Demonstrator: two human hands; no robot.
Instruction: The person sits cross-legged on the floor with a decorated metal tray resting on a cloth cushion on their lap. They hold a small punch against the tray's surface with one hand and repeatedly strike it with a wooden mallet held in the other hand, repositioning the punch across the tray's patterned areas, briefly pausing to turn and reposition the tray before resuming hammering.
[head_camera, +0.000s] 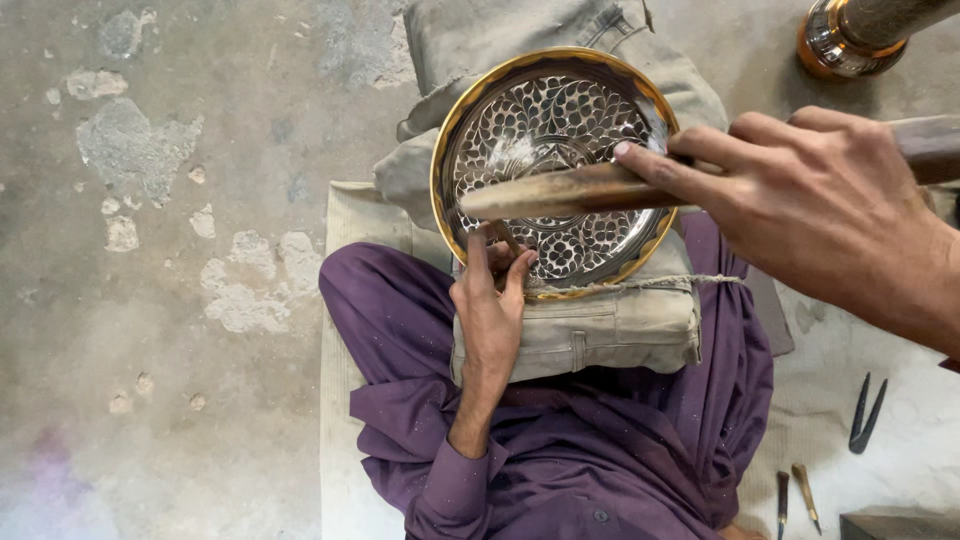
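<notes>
The round engraved metal plate with a gold rim (556, 170) rests tilted on a folded grey cloth pad (600, 325) over the person's lap. The left hand (490, 310) pinches a thin chisel (507, 240) against the plate's lower face; the right hand (810, 200) is closed around a wooden mallet (570, 190) poised above. Engraving appears under way; the strike needs a steady chisel. Open concrete floor (150, 300) lies left; black pliers (866, 415) right.
</notes>
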